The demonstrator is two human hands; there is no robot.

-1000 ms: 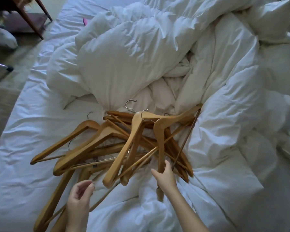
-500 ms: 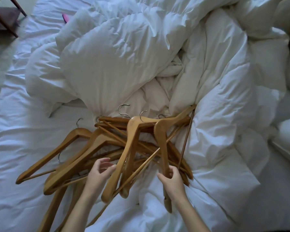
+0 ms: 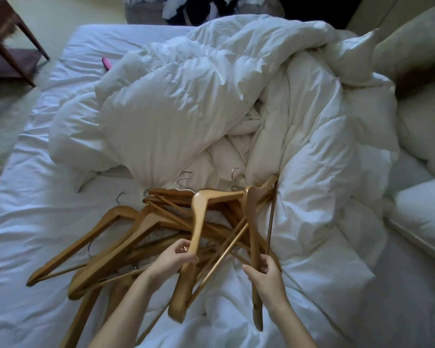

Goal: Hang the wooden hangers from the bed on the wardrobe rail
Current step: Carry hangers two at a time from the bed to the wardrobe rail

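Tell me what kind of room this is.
Most likely a bedroom: an unmade bed with a rumpled white duvet, pillows at the right, and wooden hangers piled on the sheet.

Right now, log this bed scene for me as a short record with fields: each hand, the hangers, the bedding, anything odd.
left hand: grips one arm of a pale wooden hanger
right hand: grips one arm of a second brown wooden hanger
loose hangers: tangled pile of wooden hangers lying on the white sheet
bedding: crumpled white duvet behind the pile
odd item: small pink object half hidden by the duvet
wardrobe rail: not in view
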